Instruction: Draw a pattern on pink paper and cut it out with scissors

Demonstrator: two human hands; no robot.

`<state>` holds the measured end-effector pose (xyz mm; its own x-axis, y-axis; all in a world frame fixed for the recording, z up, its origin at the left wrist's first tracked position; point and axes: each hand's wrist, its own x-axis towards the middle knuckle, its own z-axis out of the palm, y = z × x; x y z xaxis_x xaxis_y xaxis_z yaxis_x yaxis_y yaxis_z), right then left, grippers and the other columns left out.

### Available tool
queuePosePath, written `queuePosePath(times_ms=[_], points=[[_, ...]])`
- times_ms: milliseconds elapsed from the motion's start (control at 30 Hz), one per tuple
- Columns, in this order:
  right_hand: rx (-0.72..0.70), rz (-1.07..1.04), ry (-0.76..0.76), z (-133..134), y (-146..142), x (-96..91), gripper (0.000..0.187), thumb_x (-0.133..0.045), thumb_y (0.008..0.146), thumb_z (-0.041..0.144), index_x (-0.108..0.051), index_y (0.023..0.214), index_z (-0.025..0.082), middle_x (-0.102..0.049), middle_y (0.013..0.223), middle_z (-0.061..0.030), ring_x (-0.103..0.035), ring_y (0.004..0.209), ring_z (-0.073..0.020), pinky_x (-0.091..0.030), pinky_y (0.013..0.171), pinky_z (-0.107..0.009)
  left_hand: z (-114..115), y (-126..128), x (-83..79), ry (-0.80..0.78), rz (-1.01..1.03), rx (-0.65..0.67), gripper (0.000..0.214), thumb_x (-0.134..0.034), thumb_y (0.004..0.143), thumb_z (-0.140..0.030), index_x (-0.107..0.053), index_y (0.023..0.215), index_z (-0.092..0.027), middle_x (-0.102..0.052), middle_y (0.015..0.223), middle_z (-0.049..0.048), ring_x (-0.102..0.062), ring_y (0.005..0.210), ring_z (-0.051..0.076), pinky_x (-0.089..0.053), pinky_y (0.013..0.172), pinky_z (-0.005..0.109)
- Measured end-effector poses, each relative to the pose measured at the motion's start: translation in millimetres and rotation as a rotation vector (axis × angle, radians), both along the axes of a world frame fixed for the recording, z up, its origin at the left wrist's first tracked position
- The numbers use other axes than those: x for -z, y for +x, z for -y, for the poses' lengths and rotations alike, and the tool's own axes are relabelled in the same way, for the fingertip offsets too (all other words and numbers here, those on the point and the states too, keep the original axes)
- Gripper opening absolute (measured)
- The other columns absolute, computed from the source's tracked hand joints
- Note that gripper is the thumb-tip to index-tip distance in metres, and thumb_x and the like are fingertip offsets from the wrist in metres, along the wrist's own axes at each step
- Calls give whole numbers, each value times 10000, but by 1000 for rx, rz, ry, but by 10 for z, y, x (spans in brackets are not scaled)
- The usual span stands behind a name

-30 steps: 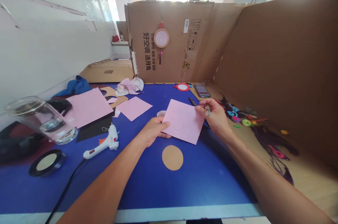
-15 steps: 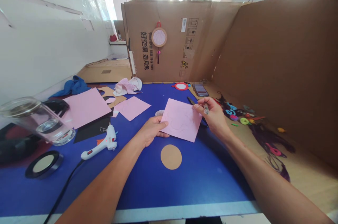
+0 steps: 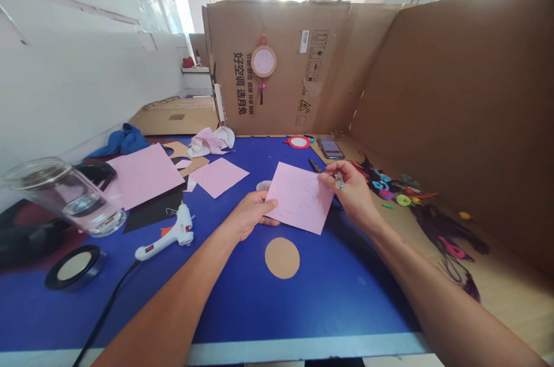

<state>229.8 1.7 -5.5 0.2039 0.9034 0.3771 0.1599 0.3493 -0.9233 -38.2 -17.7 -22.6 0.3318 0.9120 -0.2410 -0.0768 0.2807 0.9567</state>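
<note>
A square sheet of pink paper [image 3: 298, 198] with faint drawn lines is held up off the table, tilted toward me. My left hand [image 3: 253, 216] pinches its left edge, thumb on the front. At its upper right corner, the thumb and fingers of my right hand [image 3: 352, 191] are closed on the paper. A clear pen [image 3: 339, 182] sticks out of that same hand, mostly hidden by the fingers. Below the sheet a round cardboard disc [image 3: 282, 258] lies flat. Partly covered by the paper and right hand are dark-handled scissors [image 3: 314, 165].
On the left lie a white glue gun [image 3: 171, 234], a roll of tape [image 3: 74, 269], a tilted-looking glass of water [image 3: 71, 197] and more pink paper [image 3: 145, 176]. A phone [image 3: 332, 149] and red-rimmed disc [image 3: 299, 142] sit behind. Tassels [image 3: 445, 228] are at right; cardboard walls [image 3: 285, 67] enclose the back.
Both hands keep the same hold on the pink paper. The whole scene sits slightly further right in view, with hardly any other difference.
</note>
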Motion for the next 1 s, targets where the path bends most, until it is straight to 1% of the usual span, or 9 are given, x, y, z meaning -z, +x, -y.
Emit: queuePosePath(times_ms=[233,433,567,733,1000], points=[[-3,19,-8,19,-2,-13,357,-881,737,443,-637,930,270,-643,864,-2,-546,762,-192,-434,675,-316,12,7,-21,-10,-9,-11,206,-851,897,-268,-836,1054,-136,-819,981,132,-781,846,204,-656,709,285],[-10,-17,-11,12,-7,-13,376,-912,701,415,-645,917,262,-646,869,-1,-532,759,-185,-427,678,-313,26,11,-47,-23,-11,-14,168,-813,915,-208,-831,1062,-128,-830,1050,146,-781,841,194,-665,714,292],[-12,8,-7,11,-4,-14,348,-889,728,412,-641,927,270,-652,864,-3,-537,763,-193,-432,678,-318,18,8,-33,-19,-5,-15,167,-827,908,-223,-833,1045,-127,-829,1064,152,-779,846,197,-660,709,289],[13,19,-13,11,1,-14,333,-868,734,420,-644,924,263,-650,857,-4,-540,750,-188,-434,678,-319,13,8,-18,-10,-6,-9,202,-832,909,-243,-836,1080,-135,-825,1045,139,-777,850,198,-657,714,286],[5,33,-6,-16,16,23,348,-854,750,440,-628,939,254,-635,856,14,-536,744,-168,-422,678,-296,14,24,-30,-9,-34,-13,164,-759,951,-202,-826,1084,-134,-825,978,121,-782,845,190,-650,700,269]])
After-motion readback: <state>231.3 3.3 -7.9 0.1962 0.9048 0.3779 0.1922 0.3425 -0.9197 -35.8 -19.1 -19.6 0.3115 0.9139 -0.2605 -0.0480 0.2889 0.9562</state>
